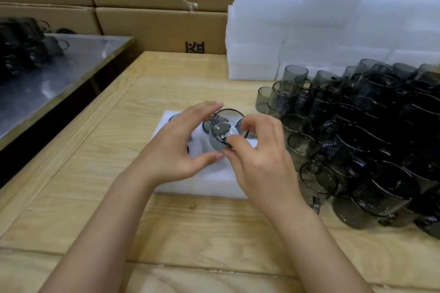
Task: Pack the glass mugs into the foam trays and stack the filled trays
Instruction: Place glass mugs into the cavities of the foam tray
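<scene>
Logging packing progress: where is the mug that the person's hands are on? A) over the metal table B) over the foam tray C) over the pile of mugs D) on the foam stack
B: the mug, pinched by the right hand, is over the foam tray, with the pile of mugs off to its right.
</scene>
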